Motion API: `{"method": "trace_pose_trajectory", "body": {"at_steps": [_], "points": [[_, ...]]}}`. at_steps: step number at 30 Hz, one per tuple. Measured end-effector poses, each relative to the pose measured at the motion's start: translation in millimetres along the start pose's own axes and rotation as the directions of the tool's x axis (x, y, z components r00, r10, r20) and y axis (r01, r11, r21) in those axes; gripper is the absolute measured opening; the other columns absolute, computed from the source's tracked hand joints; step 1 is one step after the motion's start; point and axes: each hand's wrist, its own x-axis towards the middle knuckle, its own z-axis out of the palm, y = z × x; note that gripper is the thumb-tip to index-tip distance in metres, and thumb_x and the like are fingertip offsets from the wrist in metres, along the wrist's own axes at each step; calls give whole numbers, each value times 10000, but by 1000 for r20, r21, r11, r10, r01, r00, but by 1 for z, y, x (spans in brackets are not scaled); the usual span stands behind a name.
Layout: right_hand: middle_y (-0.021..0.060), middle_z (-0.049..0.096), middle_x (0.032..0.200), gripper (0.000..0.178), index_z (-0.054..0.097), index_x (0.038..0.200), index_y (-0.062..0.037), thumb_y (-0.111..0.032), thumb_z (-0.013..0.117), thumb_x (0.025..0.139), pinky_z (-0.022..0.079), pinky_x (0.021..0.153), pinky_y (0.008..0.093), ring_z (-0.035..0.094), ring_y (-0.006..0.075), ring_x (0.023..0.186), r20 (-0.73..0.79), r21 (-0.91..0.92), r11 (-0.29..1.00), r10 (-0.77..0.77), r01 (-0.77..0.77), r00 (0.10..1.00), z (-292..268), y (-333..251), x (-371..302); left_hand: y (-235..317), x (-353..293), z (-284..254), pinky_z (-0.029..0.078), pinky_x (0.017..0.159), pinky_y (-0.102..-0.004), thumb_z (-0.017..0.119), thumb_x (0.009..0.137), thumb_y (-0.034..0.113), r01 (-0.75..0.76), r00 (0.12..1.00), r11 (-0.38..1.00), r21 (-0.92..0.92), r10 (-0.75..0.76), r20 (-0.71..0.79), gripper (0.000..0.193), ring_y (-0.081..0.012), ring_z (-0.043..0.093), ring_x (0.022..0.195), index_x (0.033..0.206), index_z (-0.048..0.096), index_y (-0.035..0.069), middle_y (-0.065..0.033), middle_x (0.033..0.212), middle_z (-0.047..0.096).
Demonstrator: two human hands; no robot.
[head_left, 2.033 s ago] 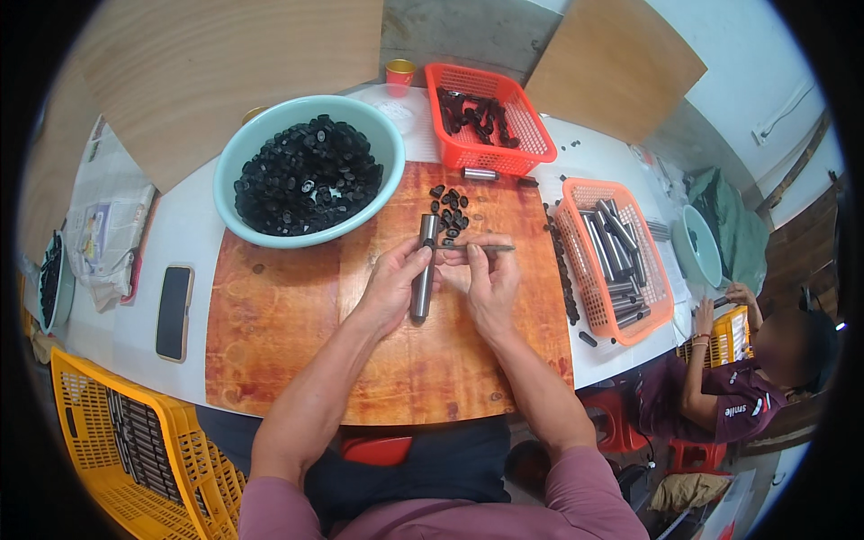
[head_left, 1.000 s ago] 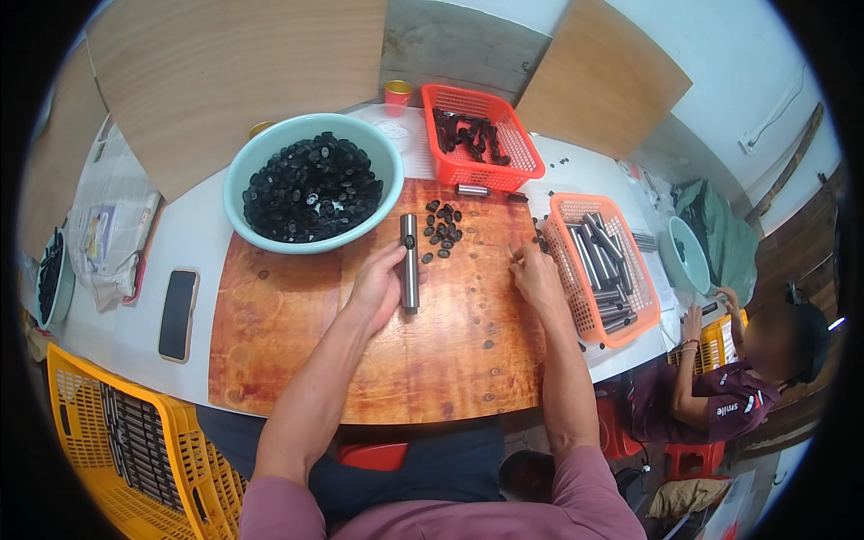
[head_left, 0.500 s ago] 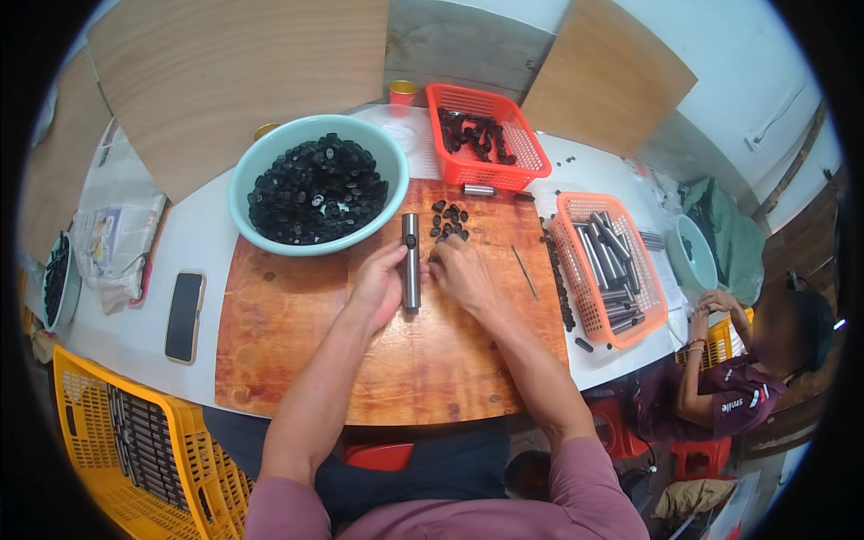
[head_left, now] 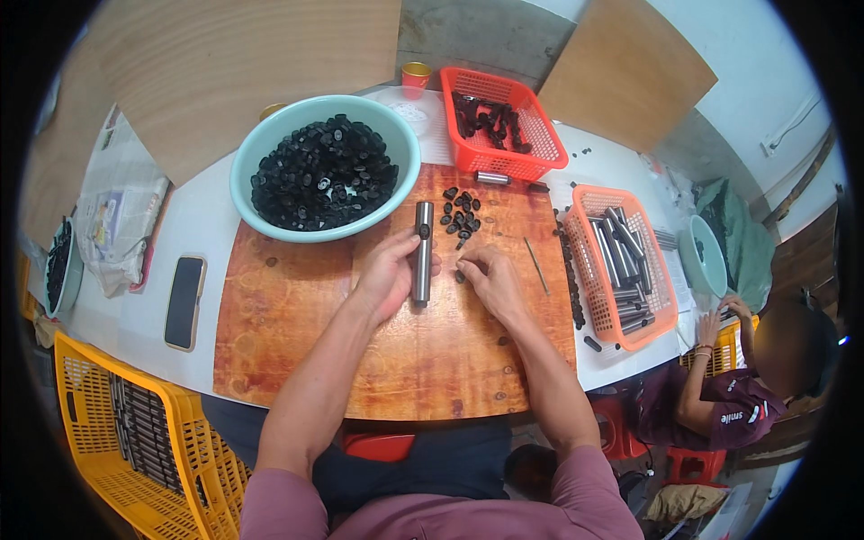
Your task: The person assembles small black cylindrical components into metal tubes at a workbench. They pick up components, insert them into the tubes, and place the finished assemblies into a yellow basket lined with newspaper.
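My left hand (head_left: 389,277) is wrapped round a steel tube (head_left: 423,274), which stands nearly lengthwise to me over the wooden board (head_left: 297,333). Near the tube's far end a dark oval spot shows on its side. Just right of the tube, my right hand (head_left: 493,283) has thumb and fingers pinched together, with a small black oval piece (head_left: 460,277) at the fingertips. Beyond that hand lies a loose group of similar black oval pieces (head_left: 461,216). A thin metal rod (head_left: 536,265) rests on the board to the right.
A pale green basin (head_left: 236,180) heaped with black pieces stands far left. Red basket (head_left: 508,166) and orange basket (head_left: 668,297) hold dark parts and steel tubes. A phone (head_left: 184,303) lies left, above a yellow crate (head_left: 171,387). Another person (head_left: 720,405) sits at the right.
My right hand has drawn back from the tube, a little to the right. The left hand still holds the tube. The whole view has shifted slightly.
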Motion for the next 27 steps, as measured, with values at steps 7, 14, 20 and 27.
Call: {"method": "trace_pose_trajectory", "body": {"at_steps": [7,14,20,27], "points": [[60,615,884,259,716,1065,0,-55,800,825,501,681,313,587,148,742,144,-20,996,-85,89,986,-14,-1,-3,1,-2,3,568,863,-424,485,1036,103,2,1000,1000,19,-2,24,290,-268,663,921,1288,522,-35,-178,1143,646],[64,618,894,229,702,1035,2,-56,792,833,499,681,310,593,151,744,131,-102,982,-146,159,981,-14,0,-4,-3,0,3,589,873,-427,499,1037,96,37,996,999,-1,-37,79,281,-279,679,946,1278,527,-46,-188,1141,643],[106,647,952,259,706,1070,-17,-37,783,824,502,623,306,609,171,699,-125,38,978,-197,203,972,-15,-20,-10,-6,-6,13,608,878,-403,529,1040,94,81,990,995,58,-87,112,333,-241,688,989,1343,522,-45,-156,1149,654],[119,652,940,256,706,1057,-36,-28,782,813,544,634,344,675,247,735,-257,-116,871,-490,477,833,-4,-30,-12,-15,-13,23,603,914,-387,554,1042,117,82,986,985,155,-103,134,403,-202,685,1075,1420,509,-15,-112,1247,651]]}}
